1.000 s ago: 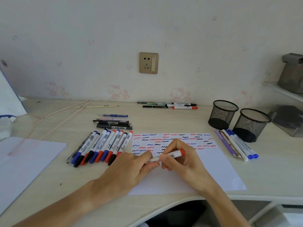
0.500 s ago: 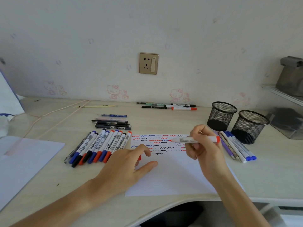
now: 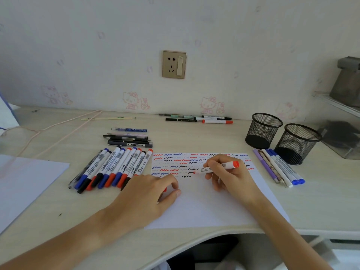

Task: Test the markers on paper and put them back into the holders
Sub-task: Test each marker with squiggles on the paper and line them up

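Red marker (image 3: 215,167), light and stiff, I grip mid-barrel in right hand (image 3: 228,176); left hand (image 3: 148,197) pinches its cap (image 3: 165,190), steadying the paper (image 3: 204,207).

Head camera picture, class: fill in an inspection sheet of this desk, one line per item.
Surface: pale wooden desk, curved front edge.
Job's things: white paper sheet with squiggles; red-ended white marker, tip on the sheet; row of capped markers; two empty black mesh holders; pens beside them.
Clutter: dark pens; pens by the wall; second sheet.
Hands: right hand grips the marker; left hand pinches a red cap.
Cables: pink cord.
Surroundings: wall socket.
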